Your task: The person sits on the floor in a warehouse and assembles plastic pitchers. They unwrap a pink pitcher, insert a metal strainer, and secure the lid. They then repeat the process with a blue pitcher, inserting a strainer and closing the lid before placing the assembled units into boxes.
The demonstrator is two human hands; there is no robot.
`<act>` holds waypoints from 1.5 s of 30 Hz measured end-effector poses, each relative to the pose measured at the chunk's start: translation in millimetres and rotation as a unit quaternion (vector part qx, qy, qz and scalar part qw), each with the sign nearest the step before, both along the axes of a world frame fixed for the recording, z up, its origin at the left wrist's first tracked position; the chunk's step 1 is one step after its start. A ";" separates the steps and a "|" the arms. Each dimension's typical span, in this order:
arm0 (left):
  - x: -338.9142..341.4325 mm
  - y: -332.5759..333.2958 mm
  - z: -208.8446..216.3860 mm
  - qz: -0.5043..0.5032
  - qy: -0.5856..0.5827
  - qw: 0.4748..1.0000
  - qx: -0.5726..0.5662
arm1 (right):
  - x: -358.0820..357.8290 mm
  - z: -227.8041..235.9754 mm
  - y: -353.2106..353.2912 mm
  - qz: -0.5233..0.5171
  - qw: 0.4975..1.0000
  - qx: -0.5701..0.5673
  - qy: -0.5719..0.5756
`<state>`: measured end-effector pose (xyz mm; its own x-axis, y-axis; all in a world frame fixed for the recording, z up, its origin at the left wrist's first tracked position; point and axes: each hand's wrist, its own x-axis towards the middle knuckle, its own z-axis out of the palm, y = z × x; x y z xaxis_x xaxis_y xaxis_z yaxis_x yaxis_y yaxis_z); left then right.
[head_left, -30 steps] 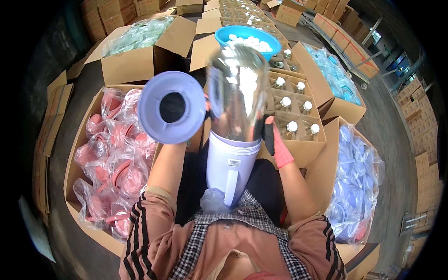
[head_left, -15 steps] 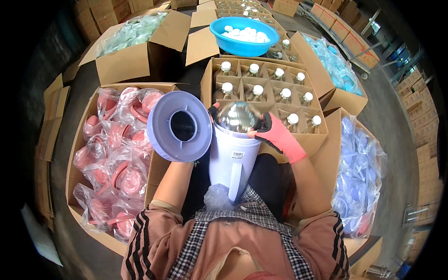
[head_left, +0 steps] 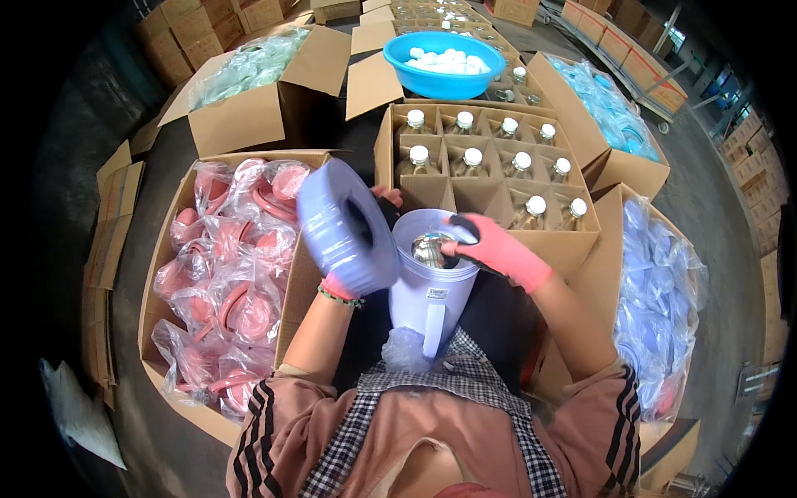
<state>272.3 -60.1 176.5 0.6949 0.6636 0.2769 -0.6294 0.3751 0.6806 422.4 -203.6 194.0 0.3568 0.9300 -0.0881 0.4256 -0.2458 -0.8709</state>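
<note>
Head view: one silvered liner (head_left: 431,251) has just sunk into one lilac jug (head_left: 422,300), which now houses it. The right hand (head_left: 505,251) spreads thumb and finger over it; the left hand (head_left: 388,199), grip unclear, sits behind one lilac collar (head_left: 334,231). Beyond, ten white-capped bottles (head_left: 471,162); farther, one blue basin (head_left: 440,85).

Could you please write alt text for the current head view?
A person's gloved right hand touches a silvery liner inside a lilac jug; the mostly hidden left hand carries a lilac ring. Around stand cartons of bagged pink parts, bagged lilac parts and white-capped bottles.
</note>
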 end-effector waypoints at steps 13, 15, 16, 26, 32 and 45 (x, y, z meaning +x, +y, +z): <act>-13.0 -32.4 50.4 0.156 0.111 0.967 0.170 | -42.4 69.9 23.6 -0.096 0.923 0.156 -0.339; -9.4 -32.6 42.2 0.249 0.139 0.924 0.256 | -30.2 48.0 26.0 -0.037 0.977 0.138 0.158; -7.4 -28.4 40.1 0.290 0.150 0.891 0.315 | -20.9 45.5 20.2 0.085 0.847 0.039 0.524; 38.3 53.1 15.4 0.180 0.185 0.593 0.762 | 90.1 -91.9 46.1 -0.198 0.910 0.207 0.300; 44.6 36.7 8.6 -0.054 0.225 0.657 0.717 | 59.1 -130.8 42.7 -0.118 0.833 0.247 0.481; 36.7 28.8 -61.4 -0.047 0.270 0.954 0.119 | 24.0 -99.6 7.8 -0.144 0.887 0.316 0.303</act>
